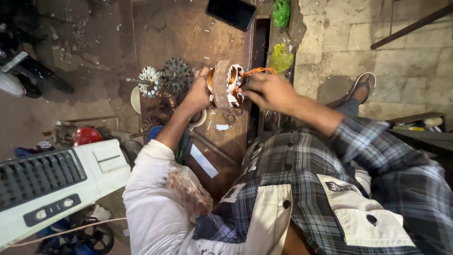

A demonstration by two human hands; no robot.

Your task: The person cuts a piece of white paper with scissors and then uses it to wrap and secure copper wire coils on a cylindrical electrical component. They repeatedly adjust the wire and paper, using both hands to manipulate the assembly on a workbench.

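between hands, ring-shaped stator (225, 86), copper windings, orange wire.

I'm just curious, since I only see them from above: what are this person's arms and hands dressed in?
Both hands are bare: no gloves, and no rings or watch that I can make out. The left hand comes out of a plain white sleeve pushed up past the forearm. The right hand comes out of a dark blue-and-grey plaid sleeve rolled up toward the elbow.

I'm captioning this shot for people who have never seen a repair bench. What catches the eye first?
At centre, the left hand and right hand grip a ring-shaped motor stator wound with copper wire, over a worn wooden bench. Left of it lies a round finned rotor; a black phone rests at the bench's far edge.
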